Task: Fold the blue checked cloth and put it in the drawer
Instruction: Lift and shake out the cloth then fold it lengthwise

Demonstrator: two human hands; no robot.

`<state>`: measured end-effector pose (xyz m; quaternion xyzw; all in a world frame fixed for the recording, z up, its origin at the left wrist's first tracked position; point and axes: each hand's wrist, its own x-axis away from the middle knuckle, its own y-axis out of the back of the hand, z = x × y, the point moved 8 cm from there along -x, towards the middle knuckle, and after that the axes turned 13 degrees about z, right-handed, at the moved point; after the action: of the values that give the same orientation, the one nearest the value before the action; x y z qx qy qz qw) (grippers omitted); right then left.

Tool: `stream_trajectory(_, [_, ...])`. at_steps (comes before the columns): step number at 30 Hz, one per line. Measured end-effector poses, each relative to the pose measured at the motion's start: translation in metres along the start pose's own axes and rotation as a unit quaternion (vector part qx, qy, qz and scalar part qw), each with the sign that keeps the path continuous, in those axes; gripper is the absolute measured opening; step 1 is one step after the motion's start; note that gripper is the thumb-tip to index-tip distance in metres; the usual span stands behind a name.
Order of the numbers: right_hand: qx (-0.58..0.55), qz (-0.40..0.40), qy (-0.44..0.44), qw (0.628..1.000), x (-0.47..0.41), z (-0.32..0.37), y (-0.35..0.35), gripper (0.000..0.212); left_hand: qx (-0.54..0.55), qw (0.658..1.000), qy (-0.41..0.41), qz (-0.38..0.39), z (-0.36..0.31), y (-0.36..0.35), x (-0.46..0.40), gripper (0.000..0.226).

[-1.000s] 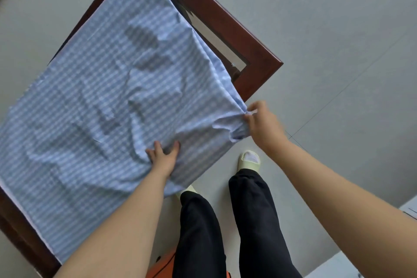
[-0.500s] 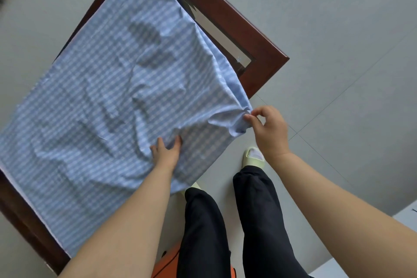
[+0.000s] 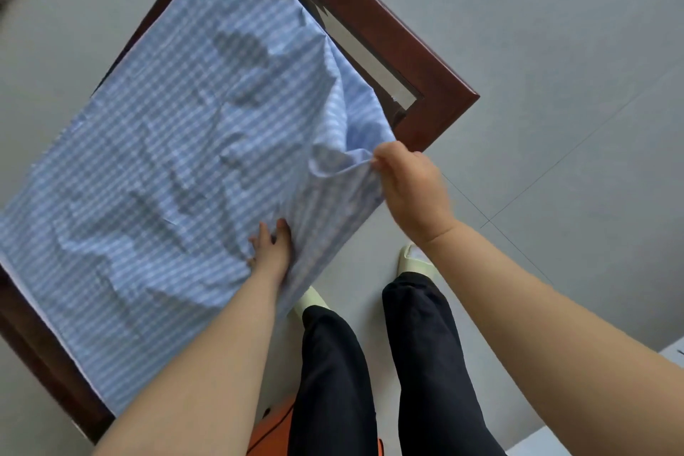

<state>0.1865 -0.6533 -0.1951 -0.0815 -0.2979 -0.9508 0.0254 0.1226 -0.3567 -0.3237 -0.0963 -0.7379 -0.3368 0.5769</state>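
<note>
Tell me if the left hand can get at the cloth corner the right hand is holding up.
Probably yes. The left hand lies on the cloth a short way from the corner pinched in the right hand, and only loose cloth lies between them.

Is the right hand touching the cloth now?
Touching. The head view shows the right hand pinching a corner of the cloth: the fabric bunches into its curled fingers and lifts above the table.
</note>
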Motion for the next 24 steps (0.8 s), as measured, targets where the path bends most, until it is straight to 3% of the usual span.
stream_trajectory(5, [-0.152,0.044,-0.203,0.966,0.036,-0.071,-0.015,0.026,-0.002,0.998,-0.004,0.063,0.009,-0.005,-0.004,0.082])
stream_trajectory(10, [-0.185,0.054,-0.198,0.961,0.044,-0.068,-0.005,0.019,-0.015,0.995,-0.005,0.100,0.012,-0.006,-0.005,0.099])
stream_trajectory(13, [-0.089,0.117,-0.255,0.956,0.054,-0.094,-0.005,0.014,-0.034,0.991,0.023,0.124,0.014,-0.003,-0.003,0.097])
stream_trajectory(15, [0.033,0.200,-0.327,0.923,0.059,-0.117,-0.008,0.025,-0.071,0.989,0.030,0.128,0.010,-0.001,-0.003,0.092])
stream_trajectory(17, [0.082,0.229,-0.342,0.908,0.044,-0.114,-0.010,0.037,-0.135,0.983,0.046,0.116,0.001,0.005,-0.001,0.089])
stream_trajectory(20, [0.071,0.230,-0.301,0.923,0.002,-0.086,-0.022,0.055,-0.258,0.963,0.048,0.058,-0.025,0.022,0.008,0.075])
stream_trajectory(22, [-0.029,0.232,-0.323,0.917,-0.019,-0.081,-0.032,0.062,-0.311,0.950,-0.011,-0.030,-0.059,0.038,0.017,0.057])
stream_trajectory(24, [-0.132,0.213,-0.371,0.894,-0.032,-0.088,-0.038,0.064,-0.285,0.948,-0.107,-0.087,-0.097,0.049,0.023,0.045])
